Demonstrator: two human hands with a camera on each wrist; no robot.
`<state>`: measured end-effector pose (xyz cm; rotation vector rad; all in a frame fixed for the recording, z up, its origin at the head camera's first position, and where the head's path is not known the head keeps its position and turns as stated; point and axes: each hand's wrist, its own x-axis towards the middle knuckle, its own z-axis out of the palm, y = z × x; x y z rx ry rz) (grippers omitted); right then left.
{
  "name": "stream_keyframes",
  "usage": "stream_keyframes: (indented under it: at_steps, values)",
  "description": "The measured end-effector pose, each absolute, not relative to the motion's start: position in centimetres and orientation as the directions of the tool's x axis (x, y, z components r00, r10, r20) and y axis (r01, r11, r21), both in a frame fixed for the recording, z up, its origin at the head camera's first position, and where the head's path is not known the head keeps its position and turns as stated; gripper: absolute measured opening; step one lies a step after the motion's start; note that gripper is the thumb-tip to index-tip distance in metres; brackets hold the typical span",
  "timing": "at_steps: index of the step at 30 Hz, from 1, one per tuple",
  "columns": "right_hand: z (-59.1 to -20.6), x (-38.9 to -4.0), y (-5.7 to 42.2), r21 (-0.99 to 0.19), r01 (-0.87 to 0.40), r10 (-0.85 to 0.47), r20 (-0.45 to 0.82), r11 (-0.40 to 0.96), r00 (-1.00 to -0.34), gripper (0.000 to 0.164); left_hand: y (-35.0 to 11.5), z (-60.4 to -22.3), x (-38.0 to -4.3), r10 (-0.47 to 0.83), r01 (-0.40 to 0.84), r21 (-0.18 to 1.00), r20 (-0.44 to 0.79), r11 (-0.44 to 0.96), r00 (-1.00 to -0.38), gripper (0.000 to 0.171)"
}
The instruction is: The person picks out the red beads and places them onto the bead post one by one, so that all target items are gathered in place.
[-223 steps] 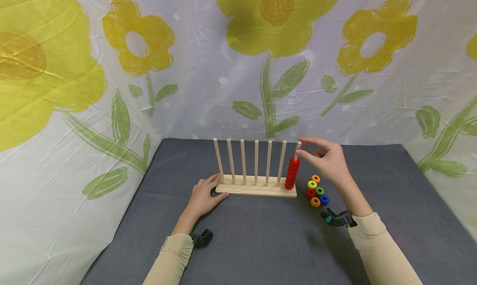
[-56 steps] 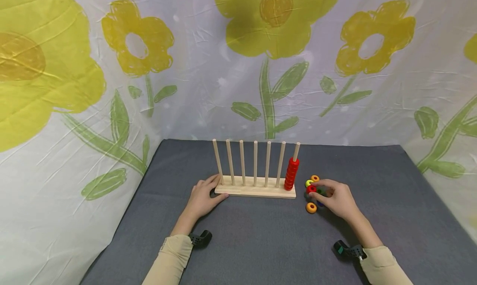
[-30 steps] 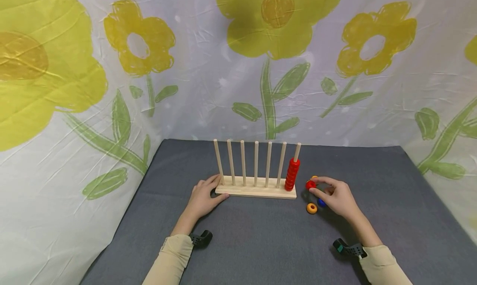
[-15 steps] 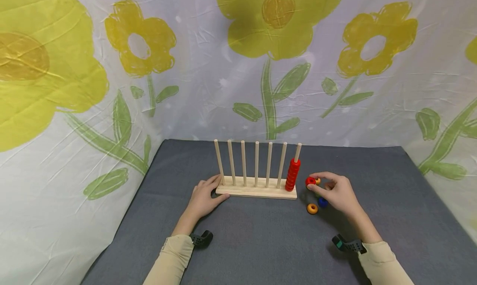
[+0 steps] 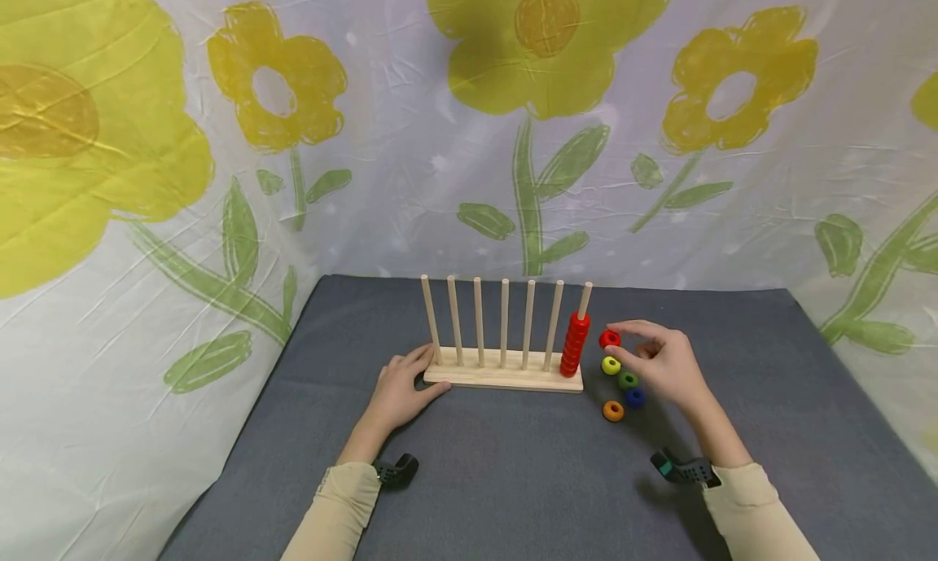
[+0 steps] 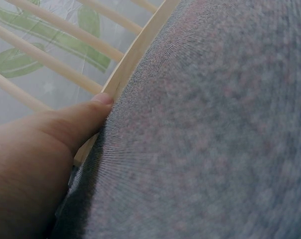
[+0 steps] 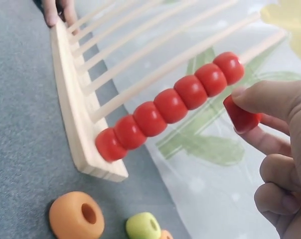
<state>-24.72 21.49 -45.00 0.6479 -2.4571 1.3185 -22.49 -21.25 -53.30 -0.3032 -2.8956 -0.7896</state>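
A wooden peg stand (image 5: 506, 374) stands on the grey cloth, its upright pegs in a row. The rightmost peg carries a stack of red beads (image 5: 575, 345); the other pegs are bare. My left hand (image 5: 399, 387) holds the stand's left end, the thumb on its front edge, as the left wrist view shows. Between thumb and fingers, my right hand (image 5: 663, 361) pinches a single red bead (image 5: 608, 339). In the right wrist view this red bead (image 7: 242, 117) hangs in the air beside the upper part of the stack, apart from it.
Loose beads lie right of the stand: a yellow one (image 5: 611, 365), a green one (image 5: 628, 380), a blue one (image 5: 635, 397) and an orange one (image 5: 613, 411). Another orange bead (image 7: 166, 235) peeks out behind the yellow one. Flower-printed fabric (image 5: 396, 178) hangs behind the table.
My right hand has left the rightmost peg, gone down to the loose beads, taken a red one and raised it toward the stack. My left hand has stayed put.
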Motion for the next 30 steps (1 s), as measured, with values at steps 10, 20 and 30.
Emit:
stream_keyframes:
  at_steps: [10, 20, 30]
  values:
    - [-44.0, -25.0, 21.3, -0.718, -0.512, -0.238, 0.455, 0.472, -0.858, 0.031, -21.1, -53.0, -22.5, 0.155, 0.221, 0.493, 0.172, 0.841, -0.973, 0.082]
    - [-43.0, -25.5, 20.9, -0.687, -0.538, -0.241, 0.486, 0.488, -0.840, 0.029, -21.1, -53.1, -22.5, 0.155, 0.228, 0.494, 0.185, 0.839, -0.970, 0.082]
    - [-41.8, -25.9, 20.5, -0.673, -0.565, -0.234, 0.522, 0.478, -0.820, 0.029, -21.2, -53.3, -22.6, 0.160, 0.223, 0.491, 0.166, 0.842, -0.973, 0.083]
